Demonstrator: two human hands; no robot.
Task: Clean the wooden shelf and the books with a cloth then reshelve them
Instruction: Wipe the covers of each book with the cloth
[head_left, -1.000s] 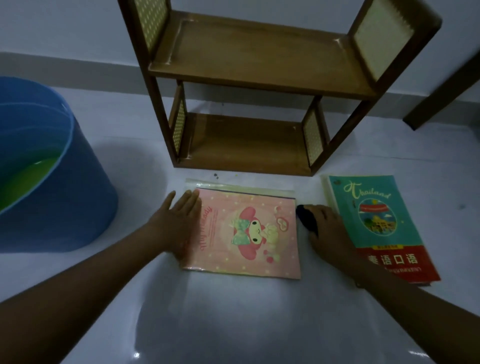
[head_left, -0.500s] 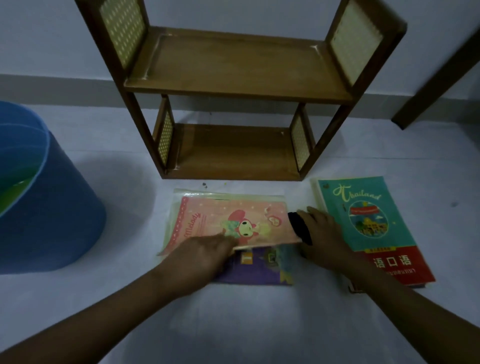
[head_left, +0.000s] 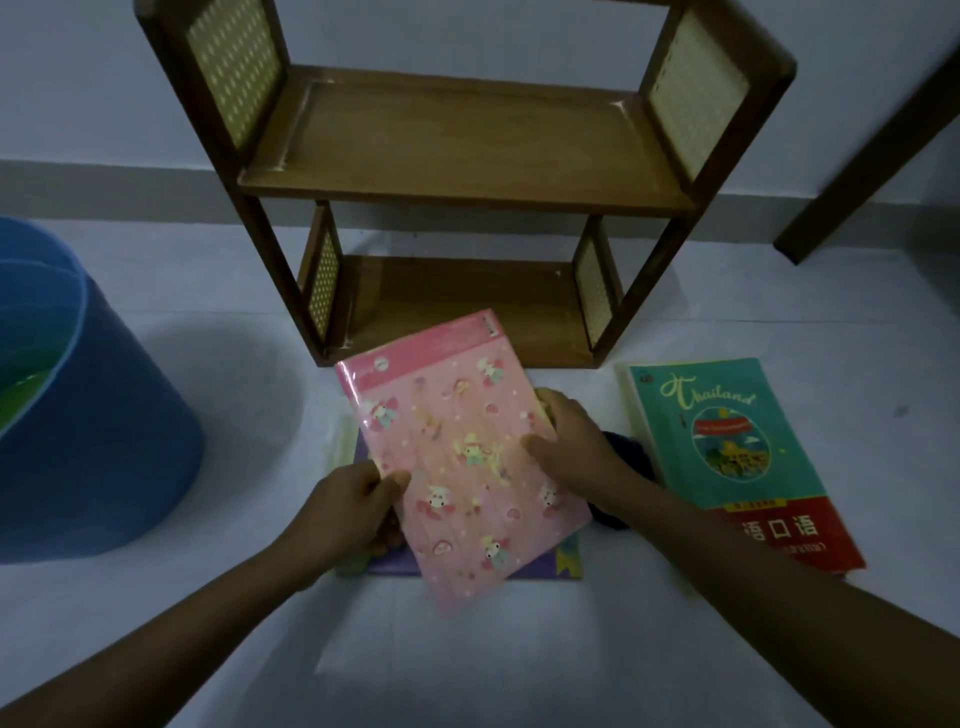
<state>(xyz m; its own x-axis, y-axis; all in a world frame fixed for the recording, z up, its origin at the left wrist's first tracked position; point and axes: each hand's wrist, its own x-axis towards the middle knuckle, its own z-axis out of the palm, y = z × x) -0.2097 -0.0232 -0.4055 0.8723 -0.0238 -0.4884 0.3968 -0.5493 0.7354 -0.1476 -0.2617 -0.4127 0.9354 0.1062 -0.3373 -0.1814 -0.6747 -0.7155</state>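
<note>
A pink cartoon-patterned book (head_left: 457, 457) is lifted off the floor and tilted, back cover facing me. My left hand (head_left: 353, 506) grips its lower left edge. My right hand (head_left: 569, 441) holds its right edge, thumb on the cover. A dark cloth (head_left: 631, 457) lies on the floor just behind my right hand. Under the pink book lies a purple book (head_left: 540, 566), mostly hidden. A green and red "Thailand" book (head_left: 727, 452) lies flat to the right. The two-tier wooden shelf (head_left: 457, 156) stands behind, both tiers bare.
A blue bucket (head_left: 104, 441) holding greenish water stands at the left. A dark wooden leg (head_left: 878, 150) slants at the far right by the wall. The floor is pale and smooth.
The pink book has been lifted off the stack and turned over to its back cover. My right hand has left the cloth and taken the book's right edge. The purple book beneath is uncovered.
</note>
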